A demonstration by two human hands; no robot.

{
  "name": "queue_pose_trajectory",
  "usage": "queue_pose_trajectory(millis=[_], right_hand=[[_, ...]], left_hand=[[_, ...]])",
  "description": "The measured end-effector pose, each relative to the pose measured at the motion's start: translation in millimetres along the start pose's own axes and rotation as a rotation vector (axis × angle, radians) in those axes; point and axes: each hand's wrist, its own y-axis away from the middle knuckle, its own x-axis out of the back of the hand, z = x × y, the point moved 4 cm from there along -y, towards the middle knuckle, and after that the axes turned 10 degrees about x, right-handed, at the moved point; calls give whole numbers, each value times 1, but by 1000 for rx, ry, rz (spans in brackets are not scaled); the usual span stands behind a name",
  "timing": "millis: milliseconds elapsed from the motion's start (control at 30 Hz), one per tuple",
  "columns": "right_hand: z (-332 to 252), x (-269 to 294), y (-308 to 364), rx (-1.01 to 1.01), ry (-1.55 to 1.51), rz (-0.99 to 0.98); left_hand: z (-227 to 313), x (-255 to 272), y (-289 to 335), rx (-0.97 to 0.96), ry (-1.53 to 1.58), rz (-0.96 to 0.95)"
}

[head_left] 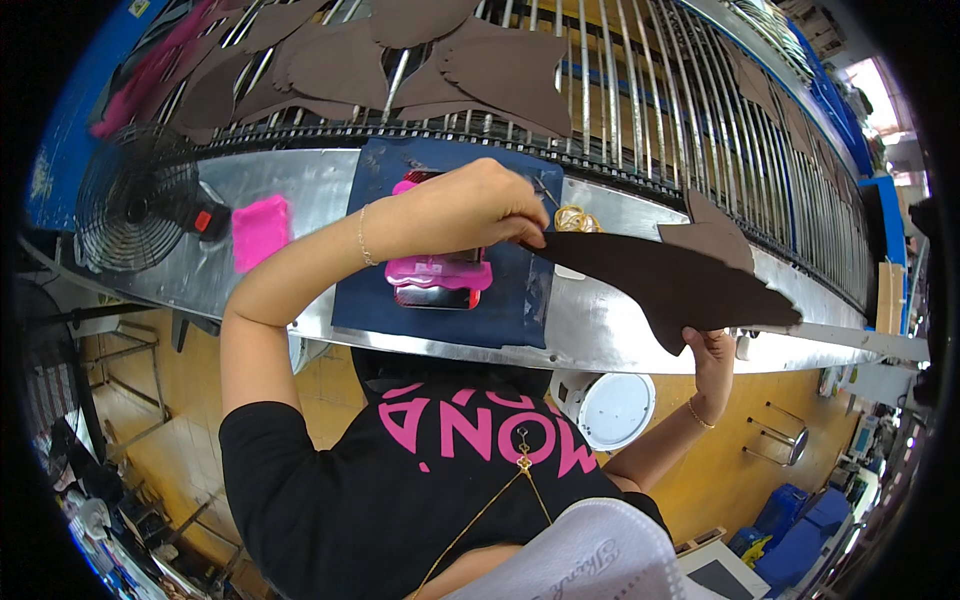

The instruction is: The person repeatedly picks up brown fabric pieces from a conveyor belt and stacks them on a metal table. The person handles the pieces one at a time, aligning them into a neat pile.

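A dark brown flat cut piece [660, 275], curved like a shoe upper part, is stretched between my hands above the metal bench. My left hand [495, 208] pinches its narrow left end, over a dark blue mat [445, 325]. Lower and to the right, my right hand [712, 362] grips its near edge, the fingers partly behind it. Another brown piece [708, 235] lies just beyond, at the conveyor's edge. Under my left forearm sits a pink and black device [440, 275], partly hidden.
Several brown pieces [480, 75] rest on the conveyor of metal rods [620, 90]. A black fan [135, 200] and a pink cloth [260, 232] are at left. Beyond the mat lies a yellowish coil [577, 220]. Below the bench stand a white bucket [617, 410] and a stool [785, 443].
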Motion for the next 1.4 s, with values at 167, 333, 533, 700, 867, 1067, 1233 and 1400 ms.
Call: queue_pose_trajectory(millis=[167, 333, 533, 700, 867, 1067, 1233, 1400], right_hand=[[9, -10, -19, -99, -450, 188], [46, -67, -108, -36, -915, 164], [104, -146, -253, -148, -1271, 316], [121, -183, -293, -317, -1271, 469], [108, -164, -246, -236, -1000, 325], [106, -24, -120, 70, -162, 722], [125, 52, -24, -695, 874, 639], [137, 68, -11, -877, 966, 673]], left_hand=[[31, 47, 6, 317, 319, 134], [16, 73, 45, 368, 382, 310], [2, 82, 91, 434, 391, 441], [-9, 86, 113, 484, 443, 495], [-19, 84, 118, 483, 423, 503], [-24, 78, 96, 460, 455, 463], [-29, 69, 82, 420, 422, 425], [-31, 61, 72, 378, 411, 398]])
